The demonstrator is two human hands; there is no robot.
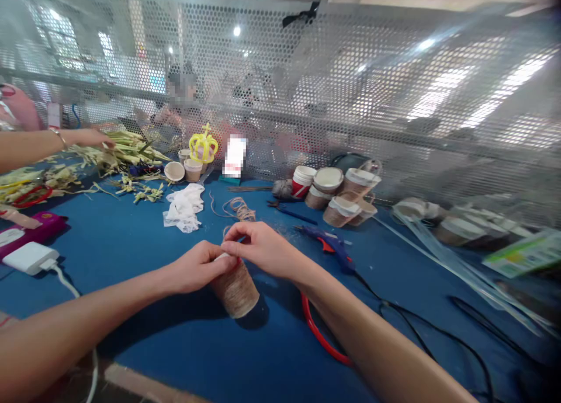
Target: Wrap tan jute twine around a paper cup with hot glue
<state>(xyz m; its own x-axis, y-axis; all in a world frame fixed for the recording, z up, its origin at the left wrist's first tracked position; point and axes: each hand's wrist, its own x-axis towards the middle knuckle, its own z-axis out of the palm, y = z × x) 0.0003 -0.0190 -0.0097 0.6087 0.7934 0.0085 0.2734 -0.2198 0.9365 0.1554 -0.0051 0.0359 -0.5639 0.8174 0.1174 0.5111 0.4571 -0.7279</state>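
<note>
A small cup wrapped in brown twine (239, 292) lies tilted above the blue table, its base facing down and to the right. My left hand (204, 266) is closed around its upper end, thumb along the rim. At that same rim, the fingertips of my right hand (256, 245) pinch a strand of twine. Behind my hands rests a loose coil of twine (241, 209), with a strand leading toward my right fingers. The inside of the cup is hidden by my hands. A blue glue gun (331, 245) lies to the right.
Several twine-wrapped cups (342, 209) stand at the back right near pliers (293, 212). Crumpled white cloth (186, 207) and a phone (235, 156) sit behind. A red ring (318, 333) lies under my right forearm. At left, another person's hand (90, 138) touches dried husks (131, 149).
</note>
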